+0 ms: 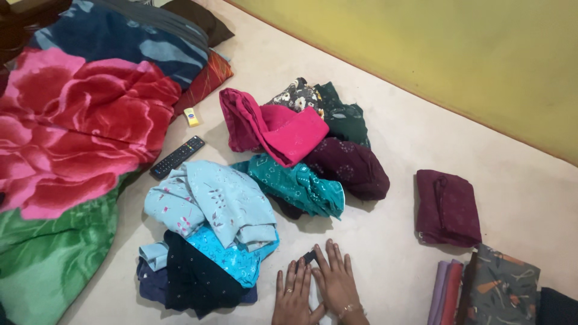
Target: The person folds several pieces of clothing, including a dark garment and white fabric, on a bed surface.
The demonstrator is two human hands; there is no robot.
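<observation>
Pressing flat: left hand point(293, 298) and right hand point(336, 281), fingers spread, clamping nothing, on white cloth point(315, 301) on floor point(385, 253), small dark item point(309, 257) at fingertips. Risk: cloth creases; nearby clothes pile point(208, 241) slumps onto it.

L hand point(293, 295) & R hand point(335, 281) flat, side-by-side, fingers spread.

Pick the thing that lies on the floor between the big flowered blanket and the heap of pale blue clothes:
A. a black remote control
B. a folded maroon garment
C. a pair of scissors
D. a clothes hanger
A: a black remote control lies slantwise on the floor between the flowered blanket and the pale blue clothes; the folded maroon garment lies far off to the other side, apart from the heaps.
</observation>
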